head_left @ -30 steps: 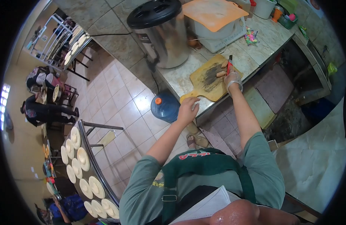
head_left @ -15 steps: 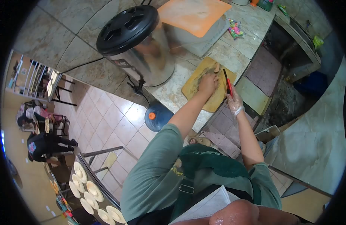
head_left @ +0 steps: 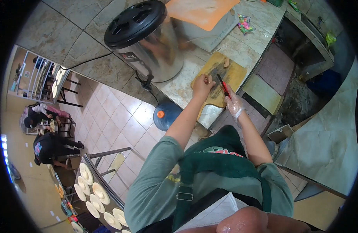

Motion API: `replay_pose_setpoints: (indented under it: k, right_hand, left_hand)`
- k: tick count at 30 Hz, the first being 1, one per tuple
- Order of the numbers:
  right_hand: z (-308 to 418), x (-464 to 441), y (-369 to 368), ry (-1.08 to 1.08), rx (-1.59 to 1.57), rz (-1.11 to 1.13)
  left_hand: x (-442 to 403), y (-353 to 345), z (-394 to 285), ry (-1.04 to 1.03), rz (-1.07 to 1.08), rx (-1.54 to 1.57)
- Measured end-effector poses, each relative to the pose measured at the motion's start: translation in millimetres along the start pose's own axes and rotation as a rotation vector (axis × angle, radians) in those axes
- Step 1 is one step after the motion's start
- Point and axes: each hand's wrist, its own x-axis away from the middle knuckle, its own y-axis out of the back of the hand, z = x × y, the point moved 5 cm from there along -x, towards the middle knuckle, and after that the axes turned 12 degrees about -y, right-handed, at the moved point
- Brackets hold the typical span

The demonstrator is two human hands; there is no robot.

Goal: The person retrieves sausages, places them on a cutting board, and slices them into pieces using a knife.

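A wooden cutting board (head_left: 234, 73) lies on the tiled counter, its middle darkly stained. Near its far edge rests a small pinkish-brown piece (head_left: 226, 62), which looks like sausage. My left hand (head_left: 202, 86), bare, is closed at the board's left edge. Its fingertips are pinched together, and I cannot make out what is in them. A clear plastic glove covers my right hand (head_left: 235, 104), which grips a knife (head_left: 225, 86) with a red and black handle. The dark blade points away from me over the board.
A steel urn (head_left: 152, 54) with a black lid stands left of the board. Behind is a white bin (head_left: 210, 37) under an orange sheet (head_left: 206, 13). A blue water jug (head_left: 167, 118) sits below the counter. Two people work at far left, beyond trays of dough rounds (head_left: 96, 204).
My left hand has drawn back from the middle of the board to its left edge. The knife and my right hand have shifted left and nearer to me. The view has moved slightly.
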Motion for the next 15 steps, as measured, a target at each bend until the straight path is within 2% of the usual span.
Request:
replay_pose_setpoints:
  k: [3, 5, 8, 10, 12, 13, 15]
  right_hand:
    - [14.3, -2.0, 0.4, 0.078, 0.066, -0.006]
    - [21.4, -5.6, -1.5, 0.165, 0.151, -0.010]
    - [24.4, -13.1, -4.7, 0.082, 0.247, 0.126]
    - [16.4, -22.7, -5.8, 0.144, 0.243, 0.143]
    - [16.6, -30.0, 1.8, 0.368, 0.135, 0.146]
    - [11.7, -38.5, 4.1, 0.379, 0.135, 0.169]
    - [8.2, -46.6, 11.0, 0.573, 0.082, 0.193]
  left_hand:
    - [7.2, -12.8, 20.4, 0.052, -0.080, 0.164]
    - [10.2, -9.2, 14.3, 0.087, -0.089, 0.126]
    - [11.0, -6.0, 4.0, 0.189, -0.118, 0.102]
    - [12.3, -8.6, 1.5, 0.269, -0.149, 0.111]
    - [13.8, -11.3, -0.1, 0.320, -0.237, 0.091]
    - [13.3, -15.1, -1.5, 0.335, -0.255, 0.083]
    - [16.7, -21.7, -2.9, 0.410, -0.345, 0.120]
